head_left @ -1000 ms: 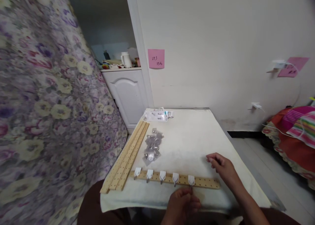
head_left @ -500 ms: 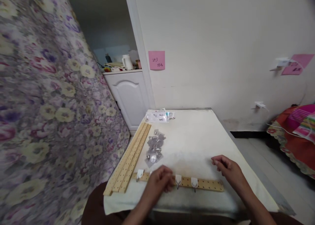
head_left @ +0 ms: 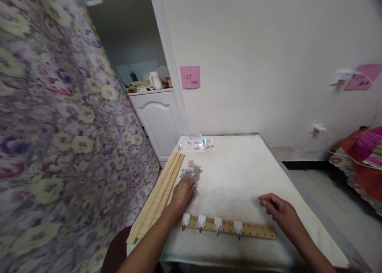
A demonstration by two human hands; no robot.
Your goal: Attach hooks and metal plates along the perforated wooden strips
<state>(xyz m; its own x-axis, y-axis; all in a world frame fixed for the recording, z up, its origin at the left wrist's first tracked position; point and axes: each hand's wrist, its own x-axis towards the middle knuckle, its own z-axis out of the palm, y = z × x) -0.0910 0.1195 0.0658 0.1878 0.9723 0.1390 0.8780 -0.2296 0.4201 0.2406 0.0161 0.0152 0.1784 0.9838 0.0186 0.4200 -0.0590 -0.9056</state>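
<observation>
My left hand (head_left: 182, 192) reaches down onto the near end of a pile of small hooks in clear plastic packets (head_left: 192, 171). Its fingers are bent together, and the fingertips are hidden among the packets. Near the front table edge lies a perforated wooden strip (head_left: 258, 231) with several white hooks (head_left: 218, 224) set along it, metal ends toward me. Past the right end of the strip, my right hand (head_left: 277, 209) hovers with loosely curled fingers, slightly apart, and nothing shows in it.
More perforated wooden strips (head_left: 159, 195) lie side by side along the left table edge. At the back left of the cloth-covered table (head_left: 238, 165) sit flat hook packages (head_left: 192, 145). A floral curtain (head_left: 74, 145) hangs on the left; a wall (head_left: 253, 66) stands behind.
My left hand has left the strip and moved up and away from me onto the packet pile. The hook it covered now shows. My right hand stays nearly where it was.
</observation>
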